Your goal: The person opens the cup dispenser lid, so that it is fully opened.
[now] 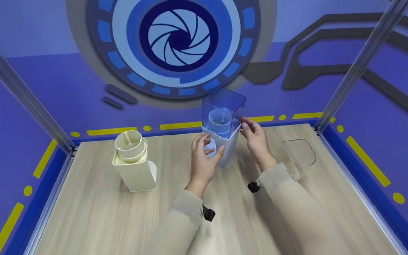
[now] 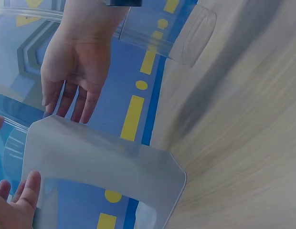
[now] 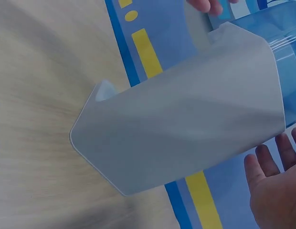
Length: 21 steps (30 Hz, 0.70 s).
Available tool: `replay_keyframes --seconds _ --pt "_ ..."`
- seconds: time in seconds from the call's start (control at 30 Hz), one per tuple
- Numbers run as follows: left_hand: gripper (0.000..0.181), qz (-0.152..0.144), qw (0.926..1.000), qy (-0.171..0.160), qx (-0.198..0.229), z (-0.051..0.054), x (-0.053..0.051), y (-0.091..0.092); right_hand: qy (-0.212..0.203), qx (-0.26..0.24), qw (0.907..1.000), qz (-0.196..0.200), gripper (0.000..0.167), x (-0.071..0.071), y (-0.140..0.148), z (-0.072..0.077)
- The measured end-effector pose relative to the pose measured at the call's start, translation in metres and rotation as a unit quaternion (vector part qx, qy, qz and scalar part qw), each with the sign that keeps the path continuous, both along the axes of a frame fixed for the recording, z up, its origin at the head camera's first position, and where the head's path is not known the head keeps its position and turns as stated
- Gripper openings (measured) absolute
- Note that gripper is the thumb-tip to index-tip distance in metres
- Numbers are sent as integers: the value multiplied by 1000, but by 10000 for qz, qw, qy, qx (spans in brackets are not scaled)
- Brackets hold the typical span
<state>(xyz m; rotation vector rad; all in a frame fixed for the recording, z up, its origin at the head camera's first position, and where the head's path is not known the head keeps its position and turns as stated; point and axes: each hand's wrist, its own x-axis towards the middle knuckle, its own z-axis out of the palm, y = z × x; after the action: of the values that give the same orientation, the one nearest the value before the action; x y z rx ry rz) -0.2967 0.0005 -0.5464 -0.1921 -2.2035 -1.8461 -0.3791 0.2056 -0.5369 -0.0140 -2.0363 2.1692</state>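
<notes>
A bluish-white angular container (image 1: pixel 228 150) with a side handle stands upright near the table's back edge. Above its rim rises a clear blue cover (image 1: pixel 237 97) around a round blue cup-like part (image 1: pixel 219 118). To the left of the container is my left hand (image 1: pixel 204 159), fingers spread and loosely bent, thumb at the front wall. At the right rim my right hand (image 1: pixel 257 140) has its fingertips at the corner. In the right wrist view the fingers of the right hand (image 3: pixel 277 191) lie loosely along the rim edge. Firm contact is hard to tell.
A cream container (image 1: pixel 136 175) of similar shape, with an uncovered round cream top (image 1: pixel 130 146), stands on the left of the wood-look table (image 1: pixel 94 212). On the right stands a clear cover (image 1: pixel 299 152), partly behind the right sleeve. A patterned blue panel (image 1: pixel 48 88) rises behind the table.
</notes>
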Motion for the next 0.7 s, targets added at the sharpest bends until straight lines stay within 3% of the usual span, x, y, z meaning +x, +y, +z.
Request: replay_keyframes --seconds 0.4,0.7 --pt "64 168 9997 196 -29 0 -18 20 -331 -323 9987 190 56 -3 0 -17" --pt "66 645 9978 130 96 -6 -22 21 -581 251 9978 218 57 -4 -2 -22"
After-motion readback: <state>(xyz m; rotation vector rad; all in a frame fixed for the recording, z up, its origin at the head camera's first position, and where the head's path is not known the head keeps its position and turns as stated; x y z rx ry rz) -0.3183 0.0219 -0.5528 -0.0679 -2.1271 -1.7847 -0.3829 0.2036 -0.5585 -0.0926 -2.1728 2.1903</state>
